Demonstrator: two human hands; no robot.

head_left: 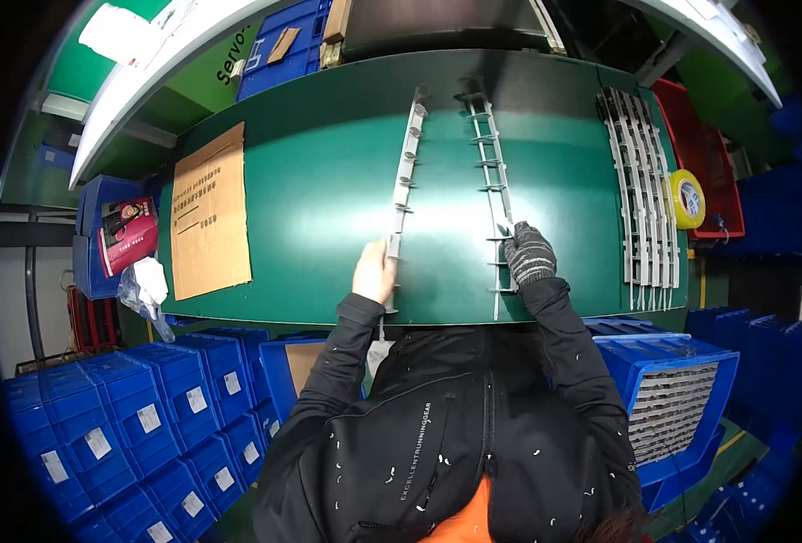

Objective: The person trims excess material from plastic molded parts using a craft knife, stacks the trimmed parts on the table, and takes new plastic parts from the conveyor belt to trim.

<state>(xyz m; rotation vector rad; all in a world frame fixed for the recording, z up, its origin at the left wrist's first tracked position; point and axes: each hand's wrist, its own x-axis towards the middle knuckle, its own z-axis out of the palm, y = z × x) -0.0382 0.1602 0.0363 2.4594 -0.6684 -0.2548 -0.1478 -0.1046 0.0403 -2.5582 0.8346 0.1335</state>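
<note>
Two long, narrow grey strips with short cross tabs lie lengthwise on the green tabletop (pixel 310 181), apart from each other. My bare left hand (pixel 374 273) is closed around the near part of the left strip (pixel 407 154), at its left side. On the other side, my right hand (pixel 530 254), in a dark striped knit glove, grips the right strip (pixel 488 152) near its lower part. Both strips run away from me toward the far edge. My fingertips are partly hidden, and whether the strips are metal or plastic I cannot tell.
A bundle of similar strips (pixel 644 199) lies at the right, beside a yellow tape roll (pixel 688 199) and a red bin (pixel 725 185). Flat cardboard (pixel 209 217) covers the table's left. Blue crates (pixel 120 421) stack at lower left; another crate (pixel 682 348) holds strips at lower right.
</note>
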